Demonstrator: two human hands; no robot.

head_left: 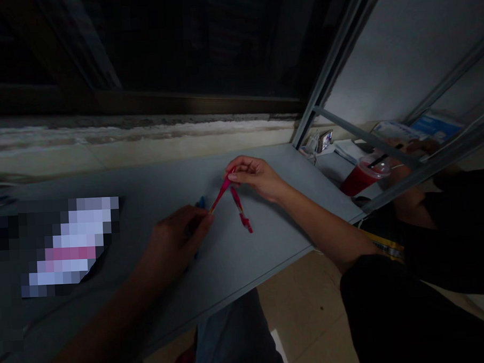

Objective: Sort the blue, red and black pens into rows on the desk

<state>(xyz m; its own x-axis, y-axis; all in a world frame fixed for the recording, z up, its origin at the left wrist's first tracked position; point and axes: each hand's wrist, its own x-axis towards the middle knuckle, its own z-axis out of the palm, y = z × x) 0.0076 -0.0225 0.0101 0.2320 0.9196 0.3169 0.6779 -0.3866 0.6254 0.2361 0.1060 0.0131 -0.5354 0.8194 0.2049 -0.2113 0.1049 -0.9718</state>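
My shadowed left hand (174,240) curls around a blue item (200,203), mostly hidden by the fingers, with its fingertips touching a pink pen piece (219,196). My right hand (258,176) pinches that piece and a second red piece (239,208) above the grey counter (146,196). Further off lie a pixelated, unreadable object (68,248) and a red drink cup (362,177).

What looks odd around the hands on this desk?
The pink-red pen looks apart: a separate red piece splays away from it in a V below the right hand, instead of sitting in line. The left hand touches the pen's far end. Whether either piece is broken is too dark to tell.
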